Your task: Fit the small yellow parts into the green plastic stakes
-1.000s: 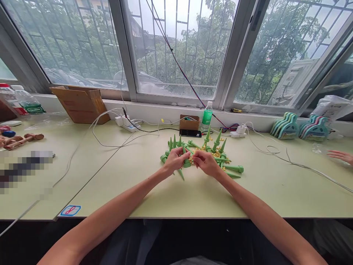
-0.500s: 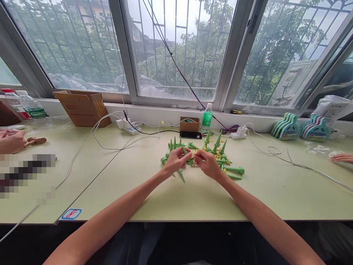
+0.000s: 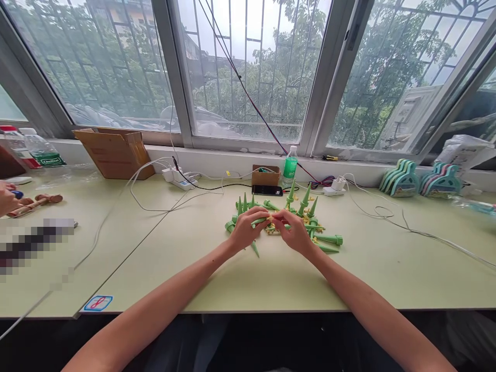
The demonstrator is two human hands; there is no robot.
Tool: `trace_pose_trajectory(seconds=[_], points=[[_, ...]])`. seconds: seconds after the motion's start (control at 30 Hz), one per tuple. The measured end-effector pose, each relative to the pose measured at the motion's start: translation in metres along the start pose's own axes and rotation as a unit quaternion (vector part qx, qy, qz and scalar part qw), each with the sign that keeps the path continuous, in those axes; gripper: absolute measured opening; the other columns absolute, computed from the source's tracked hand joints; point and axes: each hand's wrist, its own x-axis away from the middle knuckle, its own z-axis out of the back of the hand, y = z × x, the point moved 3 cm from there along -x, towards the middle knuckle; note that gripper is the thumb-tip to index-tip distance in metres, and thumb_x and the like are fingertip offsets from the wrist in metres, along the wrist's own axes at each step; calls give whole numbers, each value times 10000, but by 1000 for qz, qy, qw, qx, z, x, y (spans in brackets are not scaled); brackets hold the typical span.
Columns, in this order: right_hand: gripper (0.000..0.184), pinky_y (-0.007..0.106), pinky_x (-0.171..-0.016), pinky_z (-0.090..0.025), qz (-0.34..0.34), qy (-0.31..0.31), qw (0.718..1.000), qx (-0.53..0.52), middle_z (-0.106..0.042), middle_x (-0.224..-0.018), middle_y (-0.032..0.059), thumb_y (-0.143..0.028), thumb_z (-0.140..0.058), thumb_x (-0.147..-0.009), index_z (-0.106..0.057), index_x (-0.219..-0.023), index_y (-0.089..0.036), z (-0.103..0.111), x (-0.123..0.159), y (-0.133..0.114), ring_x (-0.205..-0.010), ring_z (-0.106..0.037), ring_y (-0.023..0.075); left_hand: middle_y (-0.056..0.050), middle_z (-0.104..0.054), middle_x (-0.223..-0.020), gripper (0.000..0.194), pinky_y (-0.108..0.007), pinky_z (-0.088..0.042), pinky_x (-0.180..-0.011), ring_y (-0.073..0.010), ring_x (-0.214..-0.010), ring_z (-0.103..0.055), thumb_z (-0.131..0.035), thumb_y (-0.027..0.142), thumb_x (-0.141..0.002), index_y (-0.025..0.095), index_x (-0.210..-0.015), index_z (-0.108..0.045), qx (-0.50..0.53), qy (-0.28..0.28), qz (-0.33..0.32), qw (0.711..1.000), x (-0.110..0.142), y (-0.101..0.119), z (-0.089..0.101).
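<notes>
My left hand point(image 3: 245, 228) is closed around a green plastic plant-watering spike point(image 3: 259, 222), which lies tilted nearly flat in its fingers. Fingertip to fingertip with it, my right hand point(image 3: 291, 230) pinches what looks like a small yellow piece at the spike's end; the fingers hide most of it. More green spikes stand on their caps beyond both hands, such as one upright spike point(image 3: 305, 200) behind the right hand. Another spike point(image 3: 328, 239) lies on its side by the right wrist. Small yellow pieces point(image 3: 276, 232) are scattered on the table under and between my hands.
A phone point(image 3: 267, 190), a small cardboard box point(image 3: 265, 175) and a green-labelled bottle point(image 3: 290, 165) stand behind the spikes. Cables point(image 3: 406, 227) cross the table point(image 3: 155, 268). Teal hangers point(image 3: 401, 178) sit at right. Another person's hand point(image 3: 5, 199) is at the left edge near wooden pieces point(image 3: 34, 204).
The spike in my left hand has tipped from upright to nearly flat. At the right edge a co-worker's hand has left view and a blurred teal item has appeared.
</notes>
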Motion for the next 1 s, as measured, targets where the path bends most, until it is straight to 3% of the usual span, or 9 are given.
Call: trace_pose_trajectory(seconds=[0.2,0.37,0.57,0.73,1.0], points=[[202,290,-662,-535,-10,-6,1000,-7,-654,-861,66,-377,-507,-920,-600,-925,-197,0,0,-1,-702,-612,161,-79,-680,-982,164,-278,-536,-745,-151,-859,-648,-576,291,-878,200,-936,-700,-21,10,-21,1000,1,1,0],[185,278,-649,-522,-6,-6,1000,-9,-651,-847,60,-354,-512,-918,-603,-921,-193,-1,-1,0,-697,-605,156,-77,-682,-986,151,-260,-533,-720,-151,-860,-646,-595,280,-863,197,-921,-707,5,-4,11,1000,1,0,0],[192,279,-644,-515,-10,-12,1000,-6,-655,-839,61,-355,-507,-920,-605,-924,-189,-1,-1,1,-689,-599,157,-75,-680,-984,154,-197,-486,-530,-140,-801,-636,-591,287,-860,196,-898,-710,41,-26,65,997,2,1,-1],[189,277,-630,-515,-16,-16,1000,-11,-656,-835,58,-355,-508,-919,-605,-919,-193,-1,-1,2,-671,-593,152,-75,-689,-970,151,-196,-483,-511,-148,-806,-641,-594,287,-858,196,-888,-711,27,-30,67,997,1,3,1],[190,295,-644,-527,-21,-8,1000,-10,-637,-821,61,-366,-499,-920,-595,-925,-202,0,0,3,-681,-583,161,-87,-689,-1005,195,-297,-539,-779,-165,-886,-653,-545,295,-896,195,-962,-698,-4,-24,-2,1000,0,5,1]])
